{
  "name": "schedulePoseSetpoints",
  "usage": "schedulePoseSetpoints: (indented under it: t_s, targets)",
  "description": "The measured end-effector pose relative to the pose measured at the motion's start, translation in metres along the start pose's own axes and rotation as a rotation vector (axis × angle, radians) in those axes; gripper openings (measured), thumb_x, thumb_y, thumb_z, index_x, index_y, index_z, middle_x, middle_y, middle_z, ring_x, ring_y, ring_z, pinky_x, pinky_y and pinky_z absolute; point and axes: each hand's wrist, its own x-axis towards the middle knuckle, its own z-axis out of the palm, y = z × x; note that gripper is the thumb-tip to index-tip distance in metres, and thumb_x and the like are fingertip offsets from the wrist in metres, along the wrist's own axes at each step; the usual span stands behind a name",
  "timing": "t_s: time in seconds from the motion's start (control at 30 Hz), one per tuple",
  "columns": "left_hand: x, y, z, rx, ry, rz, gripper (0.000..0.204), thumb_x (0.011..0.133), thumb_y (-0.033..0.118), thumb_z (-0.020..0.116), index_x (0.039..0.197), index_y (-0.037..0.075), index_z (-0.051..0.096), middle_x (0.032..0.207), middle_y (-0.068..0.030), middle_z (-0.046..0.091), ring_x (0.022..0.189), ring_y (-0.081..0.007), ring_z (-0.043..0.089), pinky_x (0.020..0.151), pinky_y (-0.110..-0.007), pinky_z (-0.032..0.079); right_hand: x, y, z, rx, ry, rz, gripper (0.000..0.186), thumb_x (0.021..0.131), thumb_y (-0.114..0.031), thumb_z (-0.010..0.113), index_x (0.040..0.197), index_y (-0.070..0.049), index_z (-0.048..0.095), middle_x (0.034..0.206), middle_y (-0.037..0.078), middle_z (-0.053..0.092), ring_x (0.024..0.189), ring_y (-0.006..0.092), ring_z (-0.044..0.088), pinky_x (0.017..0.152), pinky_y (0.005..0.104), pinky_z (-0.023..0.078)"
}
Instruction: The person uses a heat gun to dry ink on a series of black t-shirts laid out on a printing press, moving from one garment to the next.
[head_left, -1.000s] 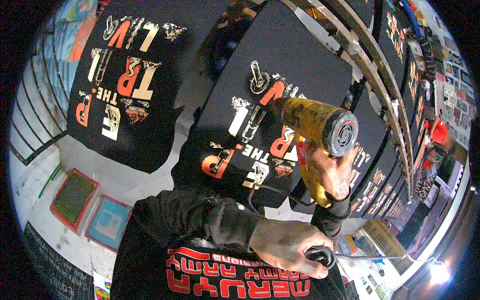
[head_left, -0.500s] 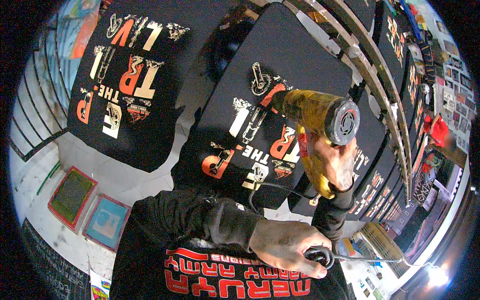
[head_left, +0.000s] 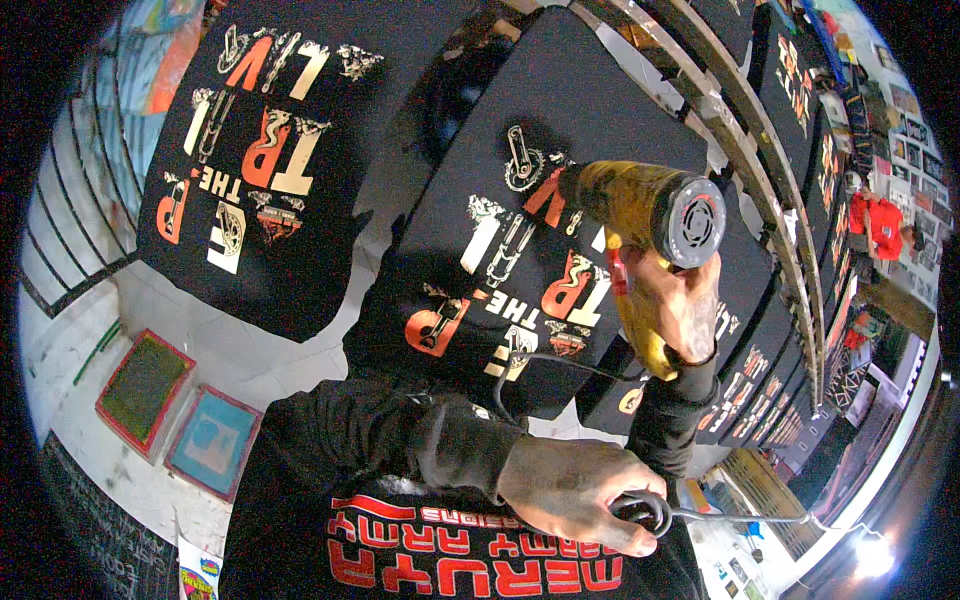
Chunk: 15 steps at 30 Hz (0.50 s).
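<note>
My right hand (head_left: 682, 305) grips the handle of a worn yellow heat gun (head_left: 630, 205), its fingers wrapped round it. The gun's round grey vented back end faces me. Its dark nozzle points left over the print on a black shirt (head_left: 440, 215), which bears orange, white and cream graphics; I cannot tell how far above the cloth it is. Low in the middle, my left hand (head_left: 575, 492) is closed round a coil of dark cable (head_left: 645, 510). The cable runs off to the right, and a loop of it hangs near the shirt's lower edge.
Another printed black shirt (head_left: 250, 150) lies to the left, and several more line up at the right. Curved metal rails (head_left: 740, 120) pass above them. Two framed screens, one red-edged (head_left: 147, 390) and one blue (head_left: 215, 440), rest at lower left. A person in red (head_left: 877, 226) is far right.
The heat gun and my right hand have shifted slightly right and up, uncovering more of the orange print. My left hand stays almost still. The person in red shows more fully.
</note>
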Motion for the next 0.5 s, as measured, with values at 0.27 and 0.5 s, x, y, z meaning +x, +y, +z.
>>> schedulePoseSetpoints:
  t_s: [0.27, 0.5]
  targets:
    - [-0.001, 0.002, 0.0, 0.031, 0.036, 0.022, 0.043, 0.095, 0.046, 0.061, 0.099, 0.004, 0.059, 0.076, -0.0095, 0.064, 0.068, -0.0217, 0.059, 0.062, -0.038, 0.045, 0.002, 0.004, 0.004, -0.056, 0.076, -0.079, 0.04, 0.076, -0.007, 0.067, 0.115, 0.0, 0.06, 0.108, 0.011, 0.068, 0.099, 0.0211, 0.063, 0.09, 0.0349, 0.049]
    - [0.001, -0.005, 0.005, 0.004, 0.042, 0.011, 0.043, 0.094, 0.047, 0.062, 0.099, 0.004, 0.06, 0.074, -0.0093, 0.064, 0.064, -0.0215, 0.058, 0.059, -0.038, 0.044, 0.002, 0.009, 0.002, 0.0, 0.062, -0.05, 0.042, 0.075, -0.007, 0.067, 0.115, 0.001, 0.061, 0.108, 0.012, 0.069, 0.099, 0.0211, 0.064, 0.09, 0.0353, 0.05]
